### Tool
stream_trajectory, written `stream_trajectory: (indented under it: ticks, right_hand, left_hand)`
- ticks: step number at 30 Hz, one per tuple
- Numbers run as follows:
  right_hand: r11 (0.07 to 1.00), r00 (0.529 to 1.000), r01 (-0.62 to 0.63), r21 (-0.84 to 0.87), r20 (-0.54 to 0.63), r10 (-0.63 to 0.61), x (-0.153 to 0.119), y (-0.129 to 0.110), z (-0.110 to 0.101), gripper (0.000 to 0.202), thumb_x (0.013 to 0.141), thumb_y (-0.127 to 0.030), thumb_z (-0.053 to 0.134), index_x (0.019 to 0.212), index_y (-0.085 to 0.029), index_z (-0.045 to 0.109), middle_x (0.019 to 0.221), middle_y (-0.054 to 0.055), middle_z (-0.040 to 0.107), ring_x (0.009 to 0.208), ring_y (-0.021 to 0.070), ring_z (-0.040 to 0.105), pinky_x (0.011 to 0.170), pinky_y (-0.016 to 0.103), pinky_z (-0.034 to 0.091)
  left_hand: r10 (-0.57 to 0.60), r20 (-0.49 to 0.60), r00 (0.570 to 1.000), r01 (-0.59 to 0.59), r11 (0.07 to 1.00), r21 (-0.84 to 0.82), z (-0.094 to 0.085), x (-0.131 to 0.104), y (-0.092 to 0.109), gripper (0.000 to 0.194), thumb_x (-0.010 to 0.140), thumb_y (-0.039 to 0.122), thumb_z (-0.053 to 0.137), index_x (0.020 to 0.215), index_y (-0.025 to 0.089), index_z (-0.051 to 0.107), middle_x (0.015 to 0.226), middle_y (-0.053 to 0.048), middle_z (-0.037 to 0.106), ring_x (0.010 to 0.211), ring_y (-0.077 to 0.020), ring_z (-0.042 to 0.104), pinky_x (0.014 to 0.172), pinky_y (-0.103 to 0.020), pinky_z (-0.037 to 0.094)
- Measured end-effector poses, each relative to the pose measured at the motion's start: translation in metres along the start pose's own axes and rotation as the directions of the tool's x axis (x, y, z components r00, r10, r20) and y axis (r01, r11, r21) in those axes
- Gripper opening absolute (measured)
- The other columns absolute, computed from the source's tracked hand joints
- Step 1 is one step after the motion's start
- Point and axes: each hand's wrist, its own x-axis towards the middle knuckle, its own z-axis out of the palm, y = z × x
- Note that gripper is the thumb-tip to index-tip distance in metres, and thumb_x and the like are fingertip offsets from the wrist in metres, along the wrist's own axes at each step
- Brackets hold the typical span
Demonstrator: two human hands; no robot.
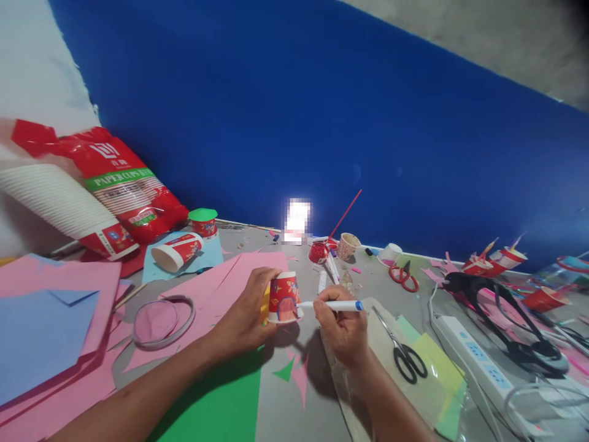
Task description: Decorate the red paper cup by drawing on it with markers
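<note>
In the middle of the head view, my left hand (253,304) is closed around a red paper cup (286,288), held upside down with its white rim downward. A pink arched patch outlined in blue shows on the cup's side, and a bit of yellow shows between the cup and my palm. My right hand (345,325) grips a white marker (338,305) with a blue end at the right. The marker's tip meets the cup's right side, near the patch. Under my hands lie pink sheets, a green sheet (216,399) and a small green triangular scrap (284,370).
Black-handled scissors (408,362) lie right of my right hand, beside a white power strip (483,362). Red scissors (404,277) rest farther back. At left are a tape ring (191,319), a tipped cup (177,253) and a stack of paper cups (64,202). A blue wall (276,110) stands behind.
</note>
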Motion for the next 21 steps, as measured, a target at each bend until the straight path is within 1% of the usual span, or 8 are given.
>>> stream_trajectory:
  ticks: [3, 7, 11, 16, 19, 21]
  right_hand:
    - [0.999, 0.999, 0.038, -0.032, 0.020, -0.037, 0.0023, -0.0032, 0.0007, 0.016, 0.094, -0.021, 0.062, 0.078, -0.021, 0.065, 0.065, -0.001, 0.065, 0.053, 0.0125, 0.055, 0.053, 0.025, 0.041]
    - [0.994, 0.996, 0.082, -0.072, 0.051, -0.078, 0.0047, -0.0061, 0.0008, 0.016, 0.094, -0.020, 0.062, 0.078, -0.021, 0.065, 0.064, -0.002, 0.064, 0.049, 0.0113, 0.052, 0.050, 0.024, 0.037]
    - [0.988, 0.990, 0.129, -0.090, 0.062, -0.124, 0.0054, -0.0067, 0.0010, 0.015, 0.094, -0.019, 0.062, 0.079, -0.021, 0.065, 0.063, -0.002, 0.065, 0.050, 0.0116, 0.054, 0.052, 0.024, 0.040]
    - [0.990, 0.992, 0.118, -0.078, 0.046, -0.114, 0.0052, -0.0058, 0.0003, 0.017, 0.094, -0.018, 0.061, 0.078, -0.021, 0.064, 0.064, -0.002, 0.065, 0.051, 0.0116, 0.055, 0.050, 0.023, 0.039]
    - [0.991, 0.993, 0.112, -0.078, 0.034, -0.109, 0.0053, -0.0060, 0.0002, 0.018, 0.094, -0.017, 0.060, 0.076, -0.021, 0.063, 0.063, -0.002, 0.064, 0.051, 0.0116, 0.056, 0.051, 0.023, 0.040]
    - [0.990, 0.992, 0.117, -0.080, 0.050, -0.113, 0.0053, -0.0066, 0.0003, 0.019, 0.094, -0.017, 0.059, 0.076, -0.021, 0.063, 0.063, -0.002, 0.064, 0.051, 0.0114, 0.055, 0.051, 0.023, 0.040]
  left_hand:
    - [0.011, 0.006, 1.000, -0.011, 1.000, 0.001, 0.0003, -0.0007, 0.0007, 0.080, 0.076, 0.011, 0.071, 0.145, 0.029, 0.037, 0.140, -0.011, 0.049, 0.133, -0.0326, 0.055, 0.111, -0.056, 0.053]
    - [0.012, 0.006, 1.000, -0.012, 1.000, -0.023, 0.0007, -0.0010, 0.0033, 0.075, 0.077, 0.012, 0.070, 0.144, 0.029, 0.040, 0.138, -0.010, 0.049, 0.131, -0.0313, 0.057, 0.110, -0.053, 0.055]
    - [0.013, 0.014, 1.000, -0.013, 1.000, -0.026, 0.0007, -0.0001, 0.0057, 0.073, 0.077, 0.012, 0.069, 0.143, 0.028, 0.042, 0.137, -0.010, 0.051, 0.130, -0.0321, 0.057, 0.110, -0.054, 0.054]
    - [0.015, 0.023, 1.000, -0.014, 1.000, -0.002, 0.0005, 0.0002, 0.0046, 0.076, 0.077, 0.015, 0.070, 0.144, 0.027, 0.038, 0.137, -0.011, 0.049, 0.131, -0.0328, 0.055, 0.112, -0.056, 0.052]
    - [0.004, 0.028, 1.000, -0.004, 1.000, -0.010, 0.0004, -0.0008, 0.0037, 0.077, 0.075, 0.015, 0.071, 0.144, 0.027, 0.039, 0.137, -0.011, 0.050, 0.131, -0.0328, 0.055, 0.113, -0.055, 0.051]
    - [0.005, 0.032, 0.999, -0.004, 1.000, -0.012, 0.0004, -0.0015, 0.0034, 0.078, 0.075, 0.014, 0.070, 0.145, 0.028, 0.039, 0.137, -0.010, 0.051, 0.131, -0.0320, 0.055, 0.113, -0.053, 0.051]
